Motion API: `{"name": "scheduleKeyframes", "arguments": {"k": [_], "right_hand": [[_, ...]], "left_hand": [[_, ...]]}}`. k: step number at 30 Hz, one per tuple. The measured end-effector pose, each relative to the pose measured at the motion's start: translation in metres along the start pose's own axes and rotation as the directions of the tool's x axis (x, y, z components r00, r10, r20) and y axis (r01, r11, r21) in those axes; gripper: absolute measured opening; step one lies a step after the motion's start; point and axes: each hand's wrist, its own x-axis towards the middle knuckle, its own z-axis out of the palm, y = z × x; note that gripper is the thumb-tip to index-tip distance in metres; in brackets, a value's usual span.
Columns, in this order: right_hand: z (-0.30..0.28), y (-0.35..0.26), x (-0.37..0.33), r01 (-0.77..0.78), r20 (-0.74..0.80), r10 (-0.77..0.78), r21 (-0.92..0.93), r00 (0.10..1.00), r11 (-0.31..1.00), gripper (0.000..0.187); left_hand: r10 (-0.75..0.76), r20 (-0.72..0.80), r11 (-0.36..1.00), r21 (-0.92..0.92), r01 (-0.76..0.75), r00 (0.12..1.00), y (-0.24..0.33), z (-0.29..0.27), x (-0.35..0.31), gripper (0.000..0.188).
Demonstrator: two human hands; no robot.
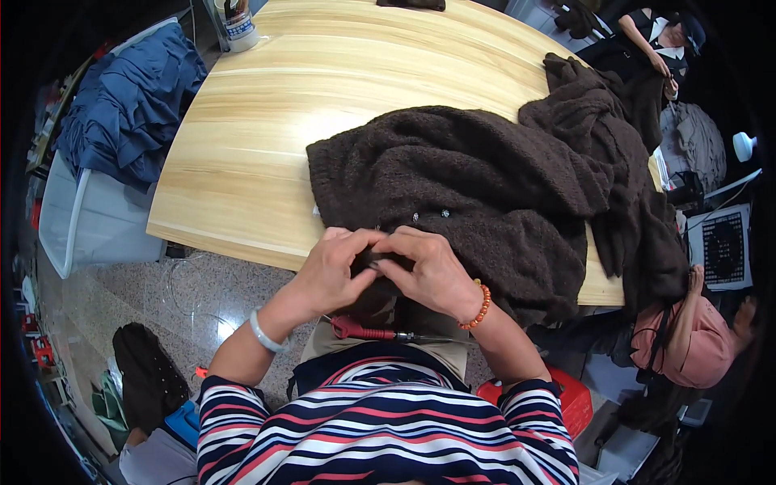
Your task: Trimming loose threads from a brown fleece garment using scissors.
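Cardigan [485, 186], dark brown, fuzzy and limp (likely light, floppy, snag-prone), lies heaped on the wooden table [267, 121], its near edge pinched by left hand [331, 271] and right hand [428, 271], seemingly the best grip.

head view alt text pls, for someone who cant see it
Seen from above, a person's left hand and right hand pinch the near edge of a dark brown knitted cardigan spread on a pale wooden table. A red-handled tool lies across the lap, and a bin of blue fabric stands to the left.
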Motion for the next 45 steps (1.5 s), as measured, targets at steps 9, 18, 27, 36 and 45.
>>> {"name": "scheduleKeyframes", "arguments": {"k": [9,18,27,36,45], "right_hand": [[0.005,0.033,0.001,-0.441,0.209,0.389,0.467,0.897,0.767,0.023],[0.003,0.042,0.006,-0.638,0.444,0.461,0.593,0.768,0.491,0.027],[0.011,0.050,0.006,-0.589,0.432,0.420,0.708,0.798,0.391,0.020],[0.006,0.030,0.010,-0.510,0.354,0.368,0.554,0.860,0.658,0.022],[0.016,0.007,-0.004,-0.093,-0.002,0.093,-0.022,0.996,0.995,0.014]], "left_hand": [[-0.245,0.397,0.823,-0.397,0.406,0.885,-0.040,-0.005,0.002,0.008],[-0.383,0.452,0.477,-0.650,0.591,0.806,-0.046,-0.011,0.000,0.014],[-0.269,0.607,0.588,-0.511,0.627,0.747,-0.046,-0.020,0.005,0.011],[-0.398,0.422,0.511,-0.635,0.580,0.814,-0.055,-0.013,-0.005,0.014],[-0.320,0.237,0.893,-0.248,0.375,0.917,-0.020,-0.002,-0.005,0.013]]}}
